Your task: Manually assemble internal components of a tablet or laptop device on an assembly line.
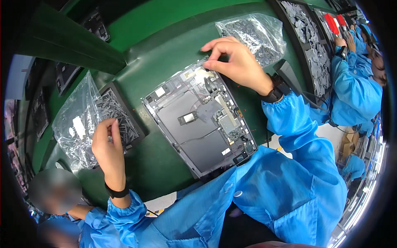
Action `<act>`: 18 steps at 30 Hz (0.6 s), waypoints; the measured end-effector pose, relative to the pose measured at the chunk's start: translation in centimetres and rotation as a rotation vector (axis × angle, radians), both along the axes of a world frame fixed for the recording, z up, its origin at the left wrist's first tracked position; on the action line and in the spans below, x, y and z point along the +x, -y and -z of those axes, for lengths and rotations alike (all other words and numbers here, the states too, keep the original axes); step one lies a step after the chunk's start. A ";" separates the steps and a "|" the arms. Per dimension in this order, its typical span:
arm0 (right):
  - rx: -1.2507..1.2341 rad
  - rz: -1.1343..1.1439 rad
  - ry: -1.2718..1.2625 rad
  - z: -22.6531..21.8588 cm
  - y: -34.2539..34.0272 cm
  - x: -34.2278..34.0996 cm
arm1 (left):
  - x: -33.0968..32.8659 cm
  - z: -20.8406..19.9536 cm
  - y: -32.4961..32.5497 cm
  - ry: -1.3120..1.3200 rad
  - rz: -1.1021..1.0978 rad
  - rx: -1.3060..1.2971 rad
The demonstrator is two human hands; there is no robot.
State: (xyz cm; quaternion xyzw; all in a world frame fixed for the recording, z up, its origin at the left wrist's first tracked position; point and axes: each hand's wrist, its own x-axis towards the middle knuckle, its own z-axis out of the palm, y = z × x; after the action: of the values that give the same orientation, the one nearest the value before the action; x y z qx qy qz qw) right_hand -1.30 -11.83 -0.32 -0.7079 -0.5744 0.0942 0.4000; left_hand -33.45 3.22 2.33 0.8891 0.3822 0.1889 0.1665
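Observation:
An opened laptop chassis (182,111) lies at a slant in front of me, its dark inside showing a green circuit board (228,125), thin cables and a small black part with a white label (188,118). At its far right corner is my right hand (237,62), thumb and forefinger bent together; what they hold, if anything, is too small to make out. My left hand (108,144) is closed in a pinch over the near side of a dark tray (135,124) full of small grey strips (118,109). Whatever sits between its fingertips is hidden.
A clear plastic bag (76,124) lies against the tray's left side. Another bag of small dark pieces (252,35) rests at the far right, beside a long black tray of grey parts (312,45). A green post (82,45) rises at the far left. Co-workers sit on both sides.

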 end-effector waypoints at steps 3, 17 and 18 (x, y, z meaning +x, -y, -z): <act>-0.050 0.006 -0.040 0.7 -0.2 0.1 | 0.5 -0.1 1.4 0.198 -0.054 -0.214; -0.149 0.146 -0.057 -0.6 -0.4 -2.1 | 5.6 0.7 7.0 0.564 0.103 -1.216; -0.129 0.149 0.020 -0.1 -0.5 -2.2 | 5.7 0.8 7.0 0.562 0.086 -1.238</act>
State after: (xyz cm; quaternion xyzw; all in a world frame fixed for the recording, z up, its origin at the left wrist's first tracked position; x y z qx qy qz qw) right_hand -3.52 -11.33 -0.18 -0.7739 -0.5170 0.0940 0.3535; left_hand -27.77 -3.78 1.55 0.5617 0.3266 0.1523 0.7447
